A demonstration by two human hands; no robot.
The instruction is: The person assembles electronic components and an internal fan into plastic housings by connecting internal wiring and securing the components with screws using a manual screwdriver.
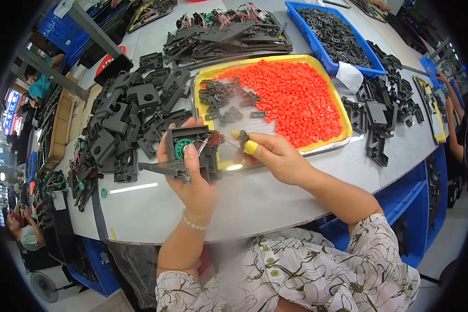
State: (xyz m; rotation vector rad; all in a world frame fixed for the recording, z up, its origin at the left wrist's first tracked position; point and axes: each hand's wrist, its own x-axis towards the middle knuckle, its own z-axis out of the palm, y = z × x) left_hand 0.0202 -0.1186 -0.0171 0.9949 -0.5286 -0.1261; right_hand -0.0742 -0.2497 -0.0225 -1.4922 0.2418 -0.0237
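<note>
Working remotely, I am clasping the dark grey housing (209, 162) in my left grip (198, 188) above the desk (275, 210), beside the yellow-edged tray (347, 125)'s near left corner, while my right grip (284, 162) is apparently pinching a small dark piece (244, 139) close to the thin wires (203, 145). I am judging that an outward tug could be straining those wires at the red block (215, 138), whereas a loosening left thumb could be letting the green disc (181, 147) slip.

No txt legible; blue bkgd sign (11, 107), far L, too blurry.
</note>
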